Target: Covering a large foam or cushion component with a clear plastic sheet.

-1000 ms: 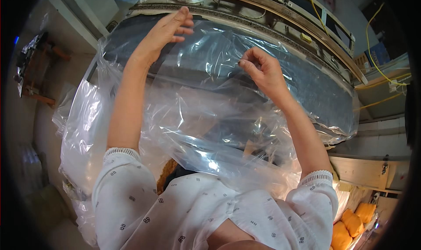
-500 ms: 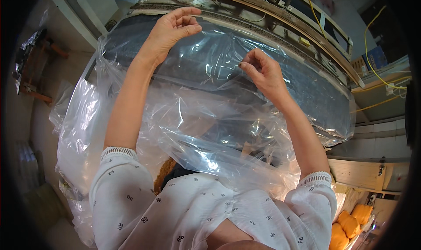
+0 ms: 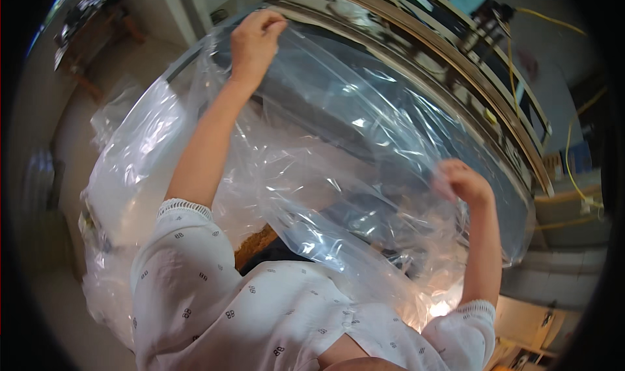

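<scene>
A large clear plastic sheet (image 3: 312,156) lies in loose, shiny folds over a dark, flat surface (image 3: 306,104) and hangs down toward my lap. At the far left edge of that surface, my left hand (image 3: 254,48) pinches the sheet with thumb and fingers together. From there a taut fold of film slants down to the right. My right hand (image 3: 465,181) is over the right part of the sheet, its fingers curled but smeared by motion. Whether it grips the film is not clear.
Beyond the sheet runs a long machine frame with a wooden rail (image 3: 456,52) and yellow cords (image 3: 511,65). More bunched plastic (image 3: 140,143) spills over the left side. An orange-legged stand (image 3: 97,39) is at the far left. At lower right is a light wooden panel (image 3: 527,319).
My left hand has closed into a pinch on the film. My right hand has swung right and nearer to me. The whole view has turned, tilting the machine frame down toward the right.
</scene>
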`<move>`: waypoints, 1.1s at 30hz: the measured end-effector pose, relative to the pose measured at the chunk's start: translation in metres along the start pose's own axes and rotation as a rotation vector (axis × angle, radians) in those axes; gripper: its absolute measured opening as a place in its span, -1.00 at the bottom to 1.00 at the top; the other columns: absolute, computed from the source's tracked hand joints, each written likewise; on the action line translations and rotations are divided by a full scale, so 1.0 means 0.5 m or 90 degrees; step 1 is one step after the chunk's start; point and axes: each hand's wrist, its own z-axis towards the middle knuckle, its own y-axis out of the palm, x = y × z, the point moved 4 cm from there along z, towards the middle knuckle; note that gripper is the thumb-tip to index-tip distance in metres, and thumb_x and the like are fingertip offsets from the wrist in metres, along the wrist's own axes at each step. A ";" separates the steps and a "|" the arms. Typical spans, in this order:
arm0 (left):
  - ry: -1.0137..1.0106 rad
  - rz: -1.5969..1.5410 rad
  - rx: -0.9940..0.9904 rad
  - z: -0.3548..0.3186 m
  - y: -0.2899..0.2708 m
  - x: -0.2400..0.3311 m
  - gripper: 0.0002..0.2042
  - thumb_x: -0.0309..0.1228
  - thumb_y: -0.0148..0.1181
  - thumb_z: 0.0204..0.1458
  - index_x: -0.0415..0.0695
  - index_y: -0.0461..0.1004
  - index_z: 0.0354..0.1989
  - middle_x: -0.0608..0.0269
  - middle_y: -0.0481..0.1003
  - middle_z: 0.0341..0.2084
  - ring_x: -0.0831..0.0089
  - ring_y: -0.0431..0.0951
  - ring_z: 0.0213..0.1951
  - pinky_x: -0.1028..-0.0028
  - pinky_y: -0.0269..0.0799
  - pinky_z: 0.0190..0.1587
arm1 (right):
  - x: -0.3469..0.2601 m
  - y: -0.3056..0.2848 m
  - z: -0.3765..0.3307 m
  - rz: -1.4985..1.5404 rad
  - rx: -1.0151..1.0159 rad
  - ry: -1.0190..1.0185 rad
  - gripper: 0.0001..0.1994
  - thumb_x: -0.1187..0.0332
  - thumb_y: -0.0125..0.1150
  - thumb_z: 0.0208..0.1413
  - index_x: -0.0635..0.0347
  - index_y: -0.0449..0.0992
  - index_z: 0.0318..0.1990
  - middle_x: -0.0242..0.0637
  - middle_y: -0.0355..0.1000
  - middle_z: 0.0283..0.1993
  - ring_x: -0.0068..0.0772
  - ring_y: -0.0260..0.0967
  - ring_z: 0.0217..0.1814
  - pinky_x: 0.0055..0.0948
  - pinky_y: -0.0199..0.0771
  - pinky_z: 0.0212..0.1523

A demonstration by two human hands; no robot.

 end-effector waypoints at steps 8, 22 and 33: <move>-0.125 0.298 -0.025 -0.041 -0.154 -0.193 -0.88 -0.33 0.17 -0.13 -0.09 0.48 -0.46 0.26 0.46 -0.54 0.35 0.48 -0.46 0.41 0.33 -0.38 | 0.130 -0.161 -0.278 0.116 0.602 0.025 -0.75 0.25 0.26 -0.20 0.14 0.47 -0.35 -0.39 0.38 -0.44 -0.48 0.32 -0.40 -0.49 0.36 -0.37; -0.121 0.295 -0.107 -0.006 -0.089 -0.234 -0.88 -0.29 0.16 -0.11 -0.01 0.52 -0.42 0.40 0.47 -0.50 0.45 0.45 -0.35 0.33 0.14 -0.16 | 0.120 -0.133 -0.264 0.195 0.742 0.030 -0.72 0.21 0.31 -0.13 0.07 0.46 -0.26 -0.44 0.41 -0.31 -0.56 0.34 -0.28 -0.53 0.37 -0.26; -0.387 -0.107 -0.091 0.034 -0.090 -0.245 -0.88 -0.42 0.22 -0.09 -0.18 0.50 -0.39 0.50 0.41 -0.55 0.72 0.35 -0.46 0.67 0.24 -0.41 | 0.078 -0.094 -0.236 0.089 0.634 -0.049 -0.75 0.13 0.26 -0.08 0.02 0.35 -0.44 -0.61 0.25 -0.57 -0.80 0.03 -0.64 -0.76 -0.03 -0.64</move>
